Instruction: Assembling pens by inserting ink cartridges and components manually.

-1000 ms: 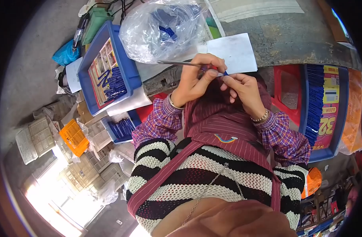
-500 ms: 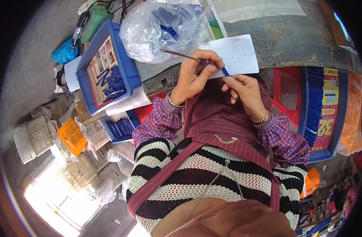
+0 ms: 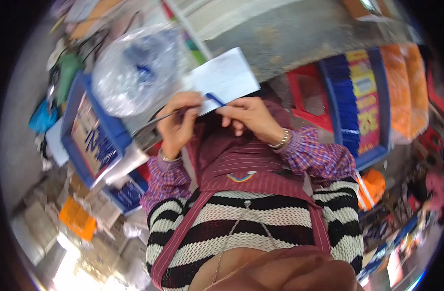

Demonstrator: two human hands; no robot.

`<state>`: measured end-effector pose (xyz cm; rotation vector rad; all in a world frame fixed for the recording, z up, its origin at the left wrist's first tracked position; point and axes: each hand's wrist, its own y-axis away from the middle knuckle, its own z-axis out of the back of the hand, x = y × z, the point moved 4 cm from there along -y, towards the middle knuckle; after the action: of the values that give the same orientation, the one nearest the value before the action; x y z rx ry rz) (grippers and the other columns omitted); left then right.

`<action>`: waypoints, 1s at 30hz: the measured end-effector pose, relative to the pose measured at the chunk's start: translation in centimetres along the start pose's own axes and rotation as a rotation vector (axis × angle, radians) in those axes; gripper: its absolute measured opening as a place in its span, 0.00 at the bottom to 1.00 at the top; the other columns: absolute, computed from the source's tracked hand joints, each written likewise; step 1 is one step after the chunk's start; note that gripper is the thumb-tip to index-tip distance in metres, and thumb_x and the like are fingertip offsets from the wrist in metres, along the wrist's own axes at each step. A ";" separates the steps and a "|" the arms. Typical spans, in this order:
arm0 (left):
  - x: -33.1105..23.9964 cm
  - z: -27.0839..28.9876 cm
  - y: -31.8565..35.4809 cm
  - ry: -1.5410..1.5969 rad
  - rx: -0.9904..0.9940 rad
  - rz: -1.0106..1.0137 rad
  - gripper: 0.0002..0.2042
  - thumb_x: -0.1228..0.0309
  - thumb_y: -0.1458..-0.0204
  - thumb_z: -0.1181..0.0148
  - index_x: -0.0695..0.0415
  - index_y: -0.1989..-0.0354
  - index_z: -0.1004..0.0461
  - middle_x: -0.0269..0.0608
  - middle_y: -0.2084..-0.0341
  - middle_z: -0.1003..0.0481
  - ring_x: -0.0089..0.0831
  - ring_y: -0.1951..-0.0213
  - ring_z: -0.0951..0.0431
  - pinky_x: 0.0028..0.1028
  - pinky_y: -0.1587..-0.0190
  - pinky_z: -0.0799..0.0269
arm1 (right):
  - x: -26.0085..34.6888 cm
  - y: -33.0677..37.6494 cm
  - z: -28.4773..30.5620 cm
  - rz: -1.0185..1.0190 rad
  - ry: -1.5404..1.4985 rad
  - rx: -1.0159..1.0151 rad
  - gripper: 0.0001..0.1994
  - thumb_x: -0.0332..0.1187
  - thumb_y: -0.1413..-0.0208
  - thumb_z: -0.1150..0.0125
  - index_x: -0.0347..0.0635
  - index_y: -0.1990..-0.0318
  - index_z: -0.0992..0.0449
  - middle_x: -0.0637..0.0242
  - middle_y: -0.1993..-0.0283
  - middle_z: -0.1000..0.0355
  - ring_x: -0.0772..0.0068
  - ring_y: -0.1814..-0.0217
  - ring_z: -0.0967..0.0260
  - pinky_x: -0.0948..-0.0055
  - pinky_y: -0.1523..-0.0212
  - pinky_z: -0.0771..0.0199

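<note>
My left hand (image 3: 177, 123) is closed round a screwdriver (image 3: 163, 116); its thin metal shaft points out to the left, and my fingers mostly cover the handle. The fingers of my right hand (image 3: 253, 116) pinch one end of a small, narrow blue piece (image 3: 215, 100), whose exact kind is blurred. Its free end points toward my left fingertips, with a small gap between. Just behind the blue piece, a white sheet or pad (image 3: 226, 72) lies at the table edge. Beyond my left hand sits a clear plastic bag (image 3: 134, 80) with blue pieces inside.
A blue tray (image 3: 104, 115) at left and another blue tray (image 3: 381, 92) at right hold many slim blue pieces. Between my lap and the right tray stands a red plastic stool (image 3: 306, 104). Orange bags (image 3: 401, 92) lie farther right. An orange basket (image 3: 77, 218) is at lower left.
The view has turned and blurred, so the table things sit differently. My left hand has drawn off the blue piece, which stays in my right fingers; the screwdriver remains in my left hand.
</note>
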<state>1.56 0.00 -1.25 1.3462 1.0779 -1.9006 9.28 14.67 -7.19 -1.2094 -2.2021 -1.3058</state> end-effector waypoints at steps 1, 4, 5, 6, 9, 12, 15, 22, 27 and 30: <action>0.3 0.3 0.0 -0.039 0.019 0.030 0.06 0.85 0.52 0.49 0.65 0.65 0.30 0.47 0.67 0.27 0.33 0.62 0.27 0.27 0.60 0.32 | -0.2 0.0 0.1 -0.023 0.000 0.027 0.10 0.34 0.47 0.42 0.35 0.65 0.24 0.69 0.76 0.29 0.87 0.84 0.39 0.86 0.84 0.36; 0.9 1.8 1.6 -0.087 0.032 0.157 0.05 0.84 0.50 0.50 0.65 0.65 0.30 0.47 0.66 0.28 0.34 0.59 0.28 0.29 0.54 0.33 | -0.7 1.4 -0.3 -0.102 -0.012 0.073 0.10 0.34 0.47 0.43 0.35 0.63 0.25 0.70 0.77 0.29 0.88 0.84 0.39 0.87 0.84 0.36; 1.1 2.8 2.4 -0.041 0.010 0.199 0.06 0.83 0.48 0.51 0.65 0.63 0.31 0.47 0.65 0.28 0.34 0.59 0.28 0.30 0.54 0.33 | -1.0 1.8 -0.6 -0.113 -0.038 0.080 0.10 0.34 0.47 0.43 0.35 0.63 0.25 0.71 0.76 0.28 0.89 0.84 0.39 0.87 0.83 0.35; 1.1 3.6 2.7 -0.035 0.032 0.222 0.07 0.82 0.47 0.52 0.65 0.60 0.34 0.47 0.64 0.28 0.34 0.59 0.28 0.30 0.53 0.33 | -1.0 2.4 -0.7 -0.121 -0.037 0.050 0.10 0.34 0.47 0.43 0.35 0.62 0.25 0.70 0.76 0.28 0.89 0.84 0.39 0.87 0.82 0.35; 4.0 3.8 1.8 -0.070 0.045 0.150 0.07 0.81 0.46 0.53 0.64 0.59 0.37 0.47 0.65 0.29 0.34 0.60 0.28 0.34 0.51 0.34 | 0.3 2.7 4.2 -0.075 0.059 -0.086 0.11 0.34 0.46 0.43 0.35 0.60 0.25 0.71 0.74 0.27 0.87 0.80 0.35 0.87 0.80 0.33; 6.7 2.4 0.3 -0.030 0.056 0.067 0.07 0.80 0.45 0.53 0.64 0.59 0.37 0.47 0.66 0.29 0.35 0.60 0.28 0.36 0.50 0.34 | 2.8 6.7 12.8 0.147 0.291 -0.535 0.11 0.34 0.47 0.44 0.37 0.60 0.24 0.72 0.68 0.29 0.84 0.71 0.34 0.84 0.68 0.34; 4.9 2.6 1.8 -0.028 0.051 0.079 0.07 0.80 0.45 0.53 0.64 0.58 0.37 0.47 0.66 0.29 0.35 0.60 0.28 0.38 0.49 0.34 | 2.1 15.2 19.1 0.313 0.456 -0.948 0.11 0.35 0.47 0.43 0.39 0.59 0.23 0.79 0.70 0.31 0.89 0.68 0.40 0.85 0.67 0.41; 5.1 3.1 1.5 -0.041 0.064 0.093 0.08 0.80 0.45 0.53 0.64 0.57 0.38 0.49 0.66 0.29 0.36 0.61 0.27 0.39 0.49 0.33 | -9.0 27.2 33.5 -0.166 0.419 -1.521 0.12 0.38 0.56 0.35 0.38 0.68 0.23 0.70 0.77 0.29 0.82 0.79 0.33 0.80 0.80 0.30; 4.8 3.3 1.9 -0.063 0.056 0.108 0.08 0.80 0.45 0.53 0.64 0.57 0.38 0.49 0.67 0.29 0.36 0.62 0.27 0.39 0.50 0.33 | -11.3 25.8 32.0 -0.165 0.509 -1.582 0.37 0.30 0.62 0.31 0.38 0.42 0.42 0.62 0.79 0.27 0.76 0.81 0.28 0.78 0.83 0.27; 4.8 3.0 1.7 -0.055 0.055 0.106 0.08 0.80 0.45 0.53 0.64 0.57 0.38 0.49 0.67 0.29 0.36 0.62 0.27 0.39 0.50 0.33 | -12.8 26.4 33.3 -0.286 0.762 -1.598 0.37 0.36 0.64 0.30 0.38 0.43 0.39 0.57 0.72 0.26 0.64 0.70 0.25 0.69 0.70 0.25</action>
<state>-0.12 -3.44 -5.72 1.3462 0.9154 -1.8905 42.63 41.86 -18.00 -0.3895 -0.5145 -3.0730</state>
